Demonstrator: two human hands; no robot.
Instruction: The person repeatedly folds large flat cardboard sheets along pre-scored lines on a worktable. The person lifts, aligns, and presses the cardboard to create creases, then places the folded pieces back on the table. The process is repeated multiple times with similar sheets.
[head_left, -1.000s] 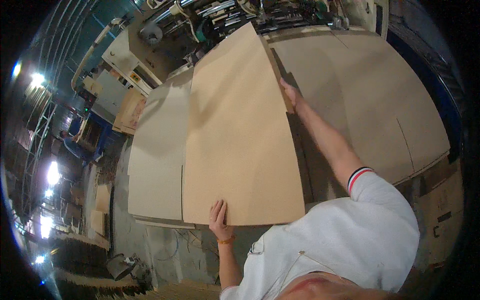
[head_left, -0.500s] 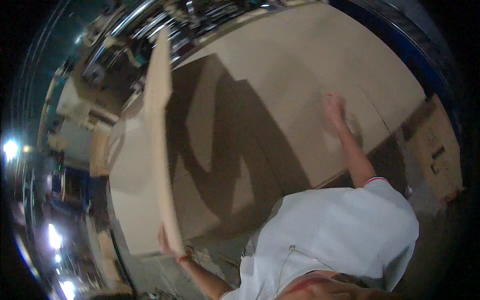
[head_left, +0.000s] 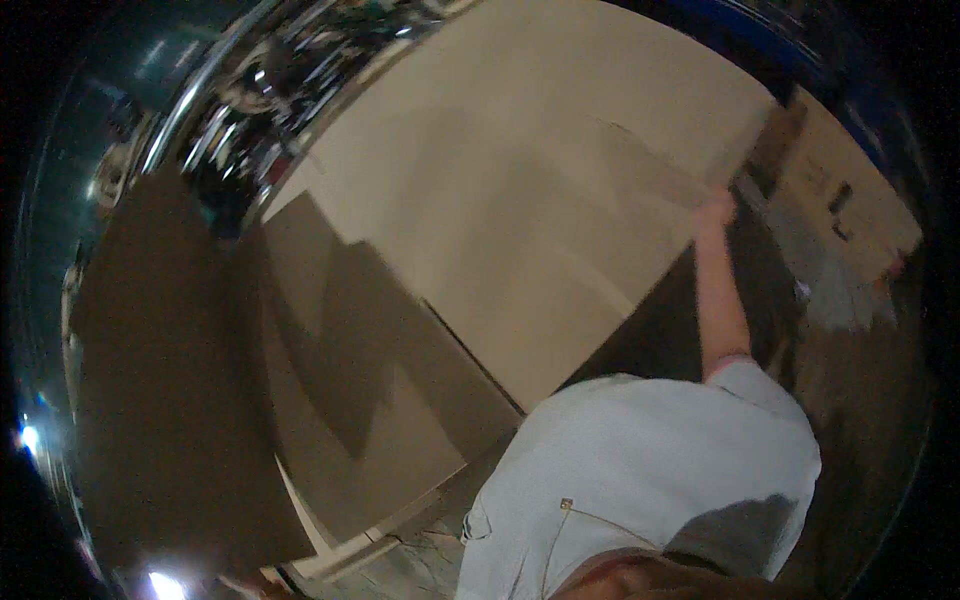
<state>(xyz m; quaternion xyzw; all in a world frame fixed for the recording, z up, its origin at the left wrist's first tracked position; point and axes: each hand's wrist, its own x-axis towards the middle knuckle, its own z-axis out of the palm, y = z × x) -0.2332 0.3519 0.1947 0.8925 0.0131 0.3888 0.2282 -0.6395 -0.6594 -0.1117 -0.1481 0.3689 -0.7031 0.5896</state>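
Note:
A large raised cardboard panel (head_left: 170, 390) stands tilted at the left, its shaded brown face toward me. My left hand (head_left: 248, 588) shows only as a sliver at the bottom of that panel, gripping its lower edge; most of its fingers are hidden. Across the middle lies a broad flat cardboard sheet (head_left: 500, 200), partly in shadow. On its right edge is my right hand (head_left: 716, 210), slightly blurred, with fingers closed at the edge. A dark slit separates this sheet from a shaded cardboard section (head_left: 390, 400) at the lower left.
Beyond the sheet at the upper left is machinery with shiny metal bars (head_left: 205, 110). A printed cardboard piece (head_left: 840, 190) stands at the right, with crumpled clear plastic (head_left: 830, 280) below it. A blue structure (head_left: 740, 30) runs along the far right.
The raised panel has swung outward to the left, turning its broad face toward me. My right hand has moved from above the sheet to its right edge. The view has shifted too.

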